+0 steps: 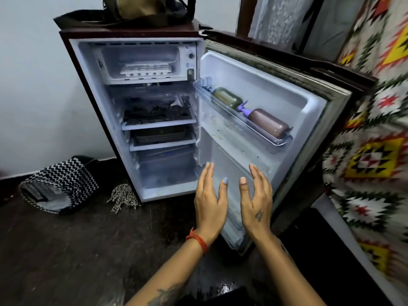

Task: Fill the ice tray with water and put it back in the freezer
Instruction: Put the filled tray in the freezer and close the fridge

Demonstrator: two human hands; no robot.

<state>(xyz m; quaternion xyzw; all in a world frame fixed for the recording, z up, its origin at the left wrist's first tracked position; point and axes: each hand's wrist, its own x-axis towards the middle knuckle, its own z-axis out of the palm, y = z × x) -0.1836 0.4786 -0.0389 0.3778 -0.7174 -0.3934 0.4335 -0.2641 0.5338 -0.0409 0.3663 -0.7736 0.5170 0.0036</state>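
Note:
A small fridge (66, 69) stands with its door (309, 102) swung wide to the right. In the freezer compartment (141, 51) at the top lies a white ice tray (145, 69), flat on the compartment floor. My left hand (209, 195) and my right hand (257, 197) are held out side by side, palms facing each other, in front of the lower part of the door. Both hold nothing and have their fingers apart. They are well below the freezer compartment.
Two bottles (249, 109) lie in the door's upper shelf. Dark trays sit on the fridge shelves (159, 124). A bag (145, 9) rests on top of the fridge. A zigzag-patterned basket (59, 184) lies on the dark floor at left. A patterned cloth (375, 151) hangs at right.

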